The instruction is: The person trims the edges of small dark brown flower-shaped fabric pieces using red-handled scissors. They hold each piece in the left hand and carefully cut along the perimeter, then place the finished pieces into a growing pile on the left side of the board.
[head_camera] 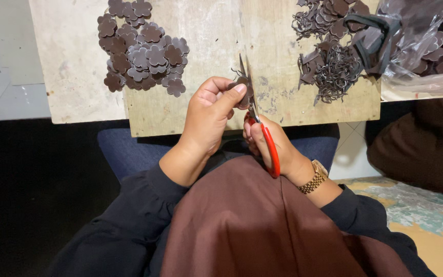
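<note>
Left hand [208, 120] pinches a small dark brown flower piece [242, 87]; right hand [267, 141] is clenched on red-handled scissors [262, 138], blades at the piece.

Left thumb and fingertips clamp the flower piece just above the near edge of the wooden board [206, 31]; scissor blades point up and away, touching or just beside the piece, exact cut line hidden. Right wrist just below the grip wears a gold watch [314, 177]. Up and left of the grip, a pile of cut brown flowers [142, 51] lies on the board. Up and right, a heap of thin dark offcuts [331, 66], and past it a clear plastic bag [421, 46] with more brown pieces. Below the hands, brown cloth [252, 220] over the lap.
</note>
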